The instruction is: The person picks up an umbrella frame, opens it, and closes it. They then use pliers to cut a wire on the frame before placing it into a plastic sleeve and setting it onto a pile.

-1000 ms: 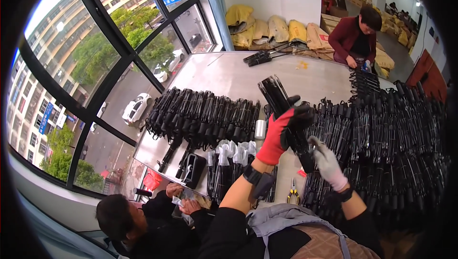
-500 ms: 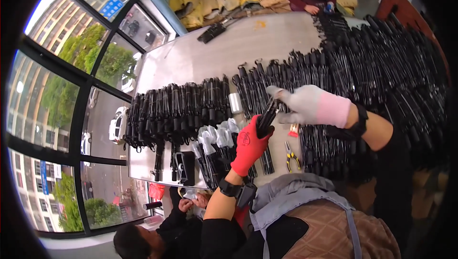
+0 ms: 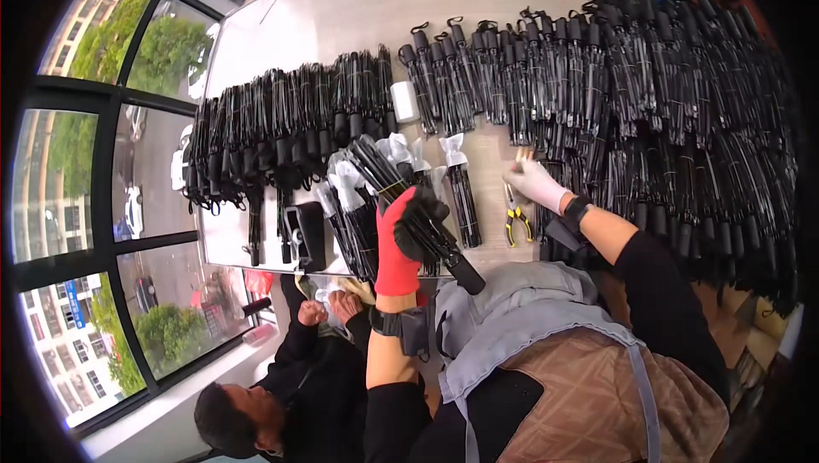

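My left hand, in a red glove with a dark palm, is closed around a folded black umbrella frame. The frame slants, its thin ribs toward the upper left and its black handle toward my apron. My right hand, in a pale glove with a pink cuff, is low over the table, fingers drawn together. Its fingertips are at a small pale-and-red item, too small to name; what they pinch is hidden. Just below lie yellow-and-black pliers.
Rows of black umbrella frames and a bigger pile cover much of the table. Several frames wear clear plastic; one lies alone. A white block and a black holder stand nearby. A seated person works at lower left.
My right hand has left the umbrella frame and moved down and right to the small item. My left hand has tilted the frame and drawn it left. The view has shifted toward me.
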`<state>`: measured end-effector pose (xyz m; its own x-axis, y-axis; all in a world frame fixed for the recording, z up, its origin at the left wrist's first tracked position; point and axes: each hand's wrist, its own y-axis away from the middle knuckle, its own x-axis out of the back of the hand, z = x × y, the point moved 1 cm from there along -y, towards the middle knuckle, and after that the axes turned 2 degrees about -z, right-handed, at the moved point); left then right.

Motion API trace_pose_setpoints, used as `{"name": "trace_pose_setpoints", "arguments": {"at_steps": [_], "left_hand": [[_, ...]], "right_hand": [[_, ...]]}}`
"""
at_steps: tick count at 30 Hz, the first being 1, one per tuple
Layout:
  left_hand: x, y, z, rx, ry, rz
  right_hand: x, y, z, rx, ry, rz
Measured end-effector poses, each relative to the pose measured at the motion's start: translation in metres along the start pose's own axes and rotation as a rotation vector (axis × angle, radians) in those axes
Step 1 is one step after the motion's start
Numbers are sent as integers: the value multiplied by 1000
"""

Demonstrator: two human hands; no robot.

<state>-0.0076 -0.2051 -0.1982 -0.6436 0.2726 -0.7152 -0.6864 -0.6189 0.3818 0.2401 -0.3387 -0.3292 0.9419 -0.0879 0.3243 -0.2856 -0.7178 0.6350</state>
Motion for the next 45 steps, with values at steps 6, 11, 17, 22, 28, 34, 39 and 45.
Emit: {"name": "trace_pose_setpoints", "arguments": {"at_steps": [6,11,17,22,28,34,39,45], "left_hand": [[39,35,-19,49,-62,334],[17,48,-6,104,47,274],[-12,85,0,247,-321,23],[-28,89,-18,317,-437,-31],[-47,83,-28,284,-638,-85],[-44,83,-40,256,-735,-131],[-39,86,-48,278,-805,-114],[-34,87,-47,357,-839,-91]], "right_hand": [[-81,-11,72,-32,729,100],[-59,-20,73,-166,482,-32],[-15,85,-6,-256,-570,-427],[30,129,-91,40,-30,-397],[70,142,-142,703,962,137],[76,151,-153,729,1190,87],[79,153,-160,721,1348,7],[73,145,-160,814,1486,79]]}}
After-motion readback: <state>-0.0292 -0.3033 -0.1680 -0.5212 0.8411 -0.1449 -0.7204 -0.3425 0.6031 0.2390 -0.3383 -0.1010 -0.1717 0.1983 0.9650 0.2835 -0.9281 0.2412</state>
